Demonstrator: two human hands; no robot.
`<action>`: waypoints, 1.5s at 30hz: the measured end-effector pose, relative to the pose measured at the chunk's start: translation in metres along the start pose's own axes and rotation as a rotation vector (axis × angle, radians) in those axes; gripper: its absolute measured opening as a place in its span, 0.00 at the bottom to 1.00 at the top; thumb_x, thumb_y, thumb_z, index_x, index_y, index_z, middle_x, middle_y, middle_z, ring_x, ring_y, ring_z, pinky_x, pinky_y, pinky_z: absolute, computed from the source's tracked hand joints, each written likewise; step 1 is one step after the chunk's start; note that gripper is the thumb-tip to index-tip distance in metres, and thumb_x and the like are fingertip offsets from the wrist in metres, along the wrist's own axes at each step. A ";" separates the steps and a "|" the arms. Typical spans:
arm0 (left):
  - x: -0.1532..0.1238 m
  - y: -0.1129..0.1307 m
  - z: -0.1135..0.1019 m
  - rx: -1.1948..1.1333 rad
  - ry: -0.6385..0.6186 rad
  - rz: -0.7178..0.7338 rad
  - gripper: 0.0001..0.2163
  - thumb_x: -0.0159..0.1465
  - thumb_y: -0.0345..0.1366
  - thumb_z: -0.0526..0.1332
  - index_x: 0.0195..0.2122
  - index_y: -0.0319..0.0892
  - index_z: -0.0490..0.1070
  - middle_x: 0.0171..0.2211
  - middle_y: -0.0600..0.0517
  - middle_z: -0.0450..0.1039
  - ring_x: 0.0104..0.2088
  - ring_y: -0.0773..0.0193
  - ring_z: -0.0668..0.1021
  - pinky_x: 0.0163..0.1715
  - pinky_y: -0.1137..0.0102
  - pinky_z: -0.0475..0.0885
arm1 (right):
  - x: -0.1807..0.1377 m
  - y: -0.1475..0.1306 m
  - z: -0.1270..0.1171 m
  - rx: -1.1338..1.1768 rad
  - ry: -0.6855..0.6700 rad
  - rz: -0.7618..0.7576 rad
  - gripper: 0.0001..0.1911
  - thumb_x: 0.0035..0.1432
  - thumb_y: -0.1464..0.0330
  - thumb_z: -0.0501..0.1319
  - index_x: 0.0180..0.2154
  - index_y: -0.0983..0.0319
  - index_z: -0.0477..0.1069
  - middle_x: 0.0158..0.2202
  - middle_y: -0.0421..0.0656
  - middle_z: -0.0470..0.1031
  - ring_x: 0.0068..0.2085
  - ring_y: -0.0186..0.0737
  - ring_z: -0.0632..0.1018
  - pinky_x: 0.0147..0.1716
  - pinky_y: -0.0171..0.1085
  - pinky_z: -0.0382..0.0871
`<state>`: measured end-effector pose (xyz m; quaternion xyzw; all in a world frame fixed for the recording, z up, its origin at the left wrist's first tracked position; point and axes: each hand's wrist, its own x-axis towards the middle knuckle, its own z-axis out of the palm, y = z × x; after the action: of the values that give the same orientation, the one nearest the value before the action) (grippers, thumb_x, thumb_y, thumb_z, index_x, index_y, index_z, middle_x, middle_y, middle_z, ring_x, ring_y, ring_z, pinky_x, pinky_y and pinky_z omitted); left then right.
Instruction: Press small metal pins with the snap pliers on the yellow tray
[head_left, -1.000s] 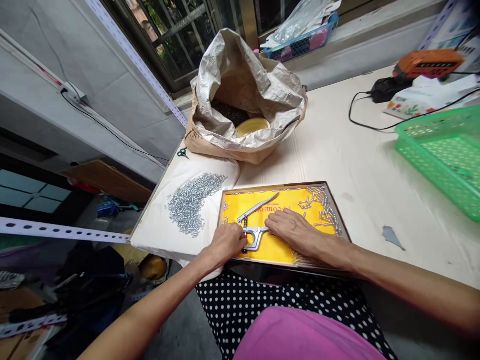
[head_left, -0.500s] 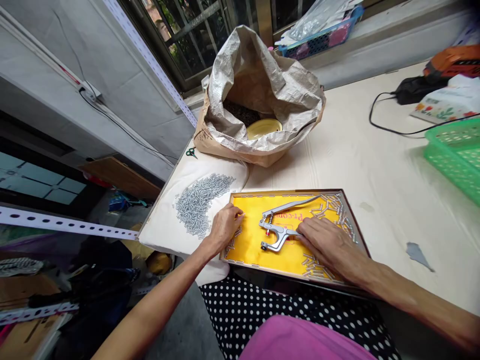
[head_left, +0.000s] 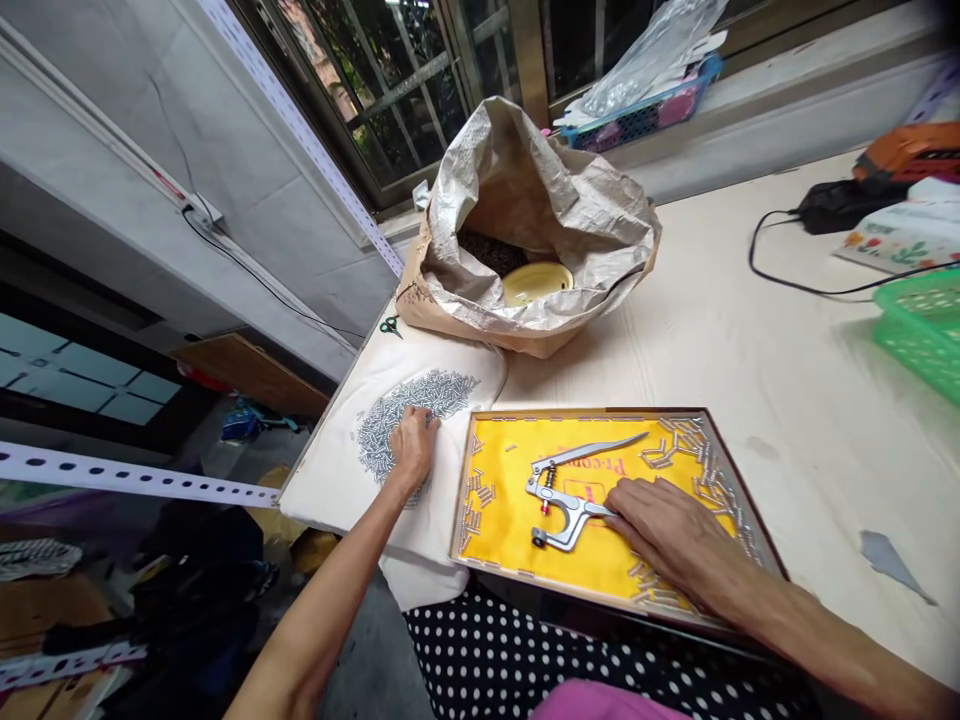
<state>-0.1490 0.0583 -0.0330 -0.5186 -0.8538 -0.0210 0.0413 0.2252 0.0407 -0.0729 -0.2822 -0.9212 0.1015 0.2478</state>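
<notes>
My left hand (head_left: pixel 412 446) rests on a pile of small silver metal pieces (head_left: pixel 409 415) spread on a white cloth (head_left: pixel 352 480), fingers curled down into the pile. My right hand (head_left: pixel 671 530) lies inside a shallow tray with a yellow liner (head_left: pixel 510 530), fingers on the lower handle of a silver hand press tool (head_left: pixel 570 480). The tool lies flat with its handles apart. More silver pieces are scattered along the tray's left and right sides.
A large crumpled paper sack (head_left: pixel 532 220) holding dark bits and a yellow bowl (head_left: pixel 536 282) stands behind the tray. Small green scissors (head_left: pixel 389 324) lie by it. A green basket (head_left: pixel 922 325), a black cable (head_left: pixel 795 285) and an orange device (head_left: pixel 911 150) are at the right.
My left hand left the tool, moved left out of the tray and now sits on the pile of silver pieces. My right hand stayed on the tool's handle.
</notes>
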 end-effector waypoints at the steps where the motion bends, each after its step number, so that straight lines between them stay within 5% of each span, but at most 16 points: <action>1: 0.000 0.000 0.001 0.011 -0.004 0.009 0.12 0.68 0.38 0.57 0.49 0.42 0.74 0.47 0.47 0.72 0.41 0.58 0.77 0.37 0.69 0.65 | 0.000 0.000 0.001 0.001 -0.003 0.003 0.11 0.70 0.66 0.50 0.33 0.59 0.64 0.29 0.40 0.71 0.30 0.39 0.73 0.31 0.38 0.59; 14: 0.002 0.009 -0.030 -0.154 -0.020 0.042 0.11 0.65 0.30 0.53 0.35 0.36 0.75 0.36 0.46 0.77 0.35 0.62 0.77 0.34 0.72 0.67 | 0.000 0.000 -0.001 0.009 -0.033 0.028 0.09 0.69 0.67 0.51 0.35 0.58 0.65 0.31 0.41 0.73 0.31 0.39 0.73 0.33 0.38 0.61; 17: -0.025 0.025 -0.045 -0.271 -0.092 0.079 0.10 0.64 0.32 0.55 0.37 0.37 0.75 0.31 0.50 0.77 0.28 0.65 0.77 0.30 0.74 0.68 | 0.001 -0.001 -0.001 0.002 -0.068 0.043 0.09 0.69 0.68 0.50 0.36 0.59 0.66 0.33 0.42 0.74 0.34 0.40 0.74 0.35 0.39 0.62; 19: -0.057 0.040 -0.052 -0.313 -0.136 0.243 0.08 0.64 0.32 0.57 0.37 0.40 0.76 0.33 0.51 0.77 0.30 0.65 0.77 0.33 0.73 0.69 | 0.001 -0.001 -0.002 -0.011 -0.107 0.035 0.09 0.69 0.69 0.50 0.36 0.59 0.66 0.34 0.43 0.74 0.35 0.40 0.74 0.36 0.39 0.61; 21: -0.091 0.055 -0.053 -0.230 -0.182 0.444 0.08 0.66 0.32 0.56 0.38 0.42 0.76 0.37 0.50 0.77 0.35 0.64 0.78 0.36 0.73 0.70 | 0.002 -0.002 -0.003 -0.027 -0.125 0.032 0.09 0.69 0.69 0.50 0.36 0.60 0.66 0.34 0.43 0.74 0.35 0.40 0.73 0.37 0.39 0.61; 24: -0.126 0.071 -0.048 0.003 -0.294 0.553 0.11 0.69 0.32 0.52 0.38 0.42 0.75 0.40 0.47 0.75 0.39 0.60 0.78 0.35 0.71 0.70 | 0.002 -0.002 -0.004 -0.035 -0.125 0.038 0.09 0.69 0.69 0.50 0.36 0.61 0.66 0.34 0.44 0.73 0.36 0.40 0.73 0.37 0.39 0.60; 29: -0.133 0.078 -0.039 0.156 -0.366 0.574 0.12 0.70 0.29 0.50 0.46 0.41 0.72 0.44 0.44 0.73 0.45 0.56 0.76 0.36 0.69 0.71 | 0.001 -0.003 -0.002 -0.043 -0.127 0.044 0.09 0.69 0.68 0.50 0.37 0.61 0.67 0.34 0.43 0.73 0.35 0.40 0.72 0.37 0.40 0.59; 33: -0.127 0.072 -0.034 0.051 -0.362 0.601 0.11 0.68 0.28 0.51 0.40 0.42 0.73 0.40 0.46 0.75 0.44 0.57 0.76 0.41 0.68 0.71 | 0.001 -0.004 0.000 -0.031 -0.141 0.092 0.07 0.69 0.66 0.53 0.40 0.61 0.68 0.38 0.44 0.74 0.38 0.42 0.72 0.38 0.41 0.59; 36: -0.123 0.069 -0.031 -0.264 -0.357 0.468 0.08 0.67 0.31 0.55 0.35 0.41 0.74 0.37 0.47 0.76 0.39 0.59 0.78 0.40 0.68 0.71 | 0.002 -0.006 -0.001 -0.042 -0.185 0.076 0.06 0.69 0.70 0.52 0.40 0.60 0.67 0.38 0.44 0.74 0.39 0.41 0.71 0.40 0.41 0.58; 41: -0.130 0.073 -0.034 -0.860 -0.598 -0.052 0.07 0.61 0.38 0.62 0.33 0.39 0.73 0.20 0.55 0.72 0.18 0.68 0.72 0.19 0.74 0.66 | 0.006 -0.013 -0.012 -0.116 -0.132 -0.100 0.10 0.68 0.75 0.49 0.38 0.61 0.67 0.35 0.43 0.73 0.35 0.41 0.68 0.39 0.42 0.55; 45: -0.144 0.078 -0.034 -0.993 -0.613 -0.169 0.12 0.55 0.43 0.67 0.30 0.37 0.73 0.16 0.57 0.69 0.15 0.71 0.68 0.16 0.77 0.64 | 0.010 -0.015 -0.018 -0.184 -0.092 -0.190 0.11 0.68 0.76 0.49 0.38 0.61 0.68 0.34 0.42 0.73 0.33 0.41 0.67 0.37 0.42 0.54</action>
<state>-0.0124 -0.0357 -0.0131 -0.3883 -0.7530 -0.2706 -0.4572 0.2198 0.0348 -0.0488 -0.2104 -0.9596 0.0057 0.1869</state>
